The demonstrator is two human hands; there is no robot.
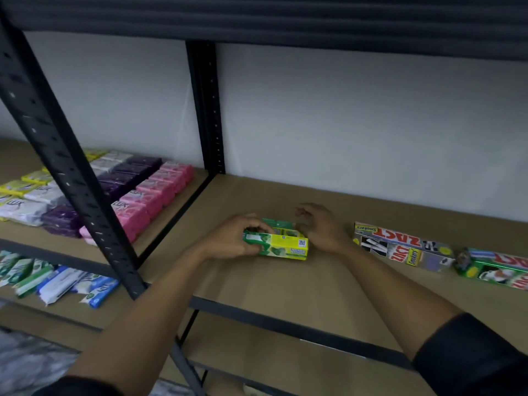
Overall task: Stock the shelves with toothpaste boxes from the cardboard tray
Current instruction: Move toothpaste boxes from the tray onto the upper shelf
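A small stack of green and yellow toothpaste boxes lies on the brown shelf board, near its middle. My left hand grips the left end of the front box. My right hand rests against the right end of the boxes behind, fingers curled and slightly apart. Further right on the same board lie grey toothpaste boxes and green toothpaste boxes. The cardboard tray is out of view.
A black upright post stands at the left front, another black post at the back. Pink, purple and white soap packs fill the neighbouring shelf. Blue and green packs lie on a lower shelf.
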